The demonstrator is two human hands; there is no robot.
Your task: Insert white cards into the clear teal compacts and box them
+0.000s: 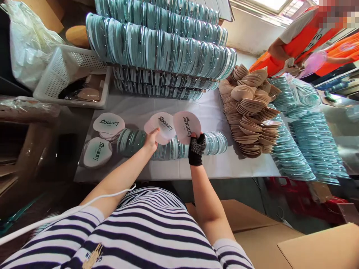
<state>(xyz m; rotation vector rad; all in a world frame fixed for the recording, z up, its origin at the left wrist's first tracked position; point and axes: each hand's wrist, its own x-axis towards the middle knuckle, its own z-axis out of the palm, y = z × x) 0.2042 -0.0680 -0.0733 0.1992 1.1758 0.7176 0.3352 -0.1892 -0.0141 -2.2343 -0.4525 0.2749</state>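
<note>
My left hand (152, 140) is bare and pinches the lower edge of a round pale pink "beauty" label card (162, 126). My right hand (196, 148), in a black mesh glove, grips another pink "beauty" card (185, 126) by its lower edge. Both cards are held just above a row of teal-rimmed round clear packs (174, 146) lying on the white table (213, 168). Two more "beauty" cards (109, 123) lie flat at the left, one on a teal pack (97, 152).
Tall stacks of teal packs (159, 45) fill the back of the table. A heap of beige cups (251, 108) sits at the right, with more teal packs (303, 149) beyond. A white basket (74, 74) stands at left. A person in orange (303, 37) works at far right. Cardboard boxes (280, 239) lie below.
</note>
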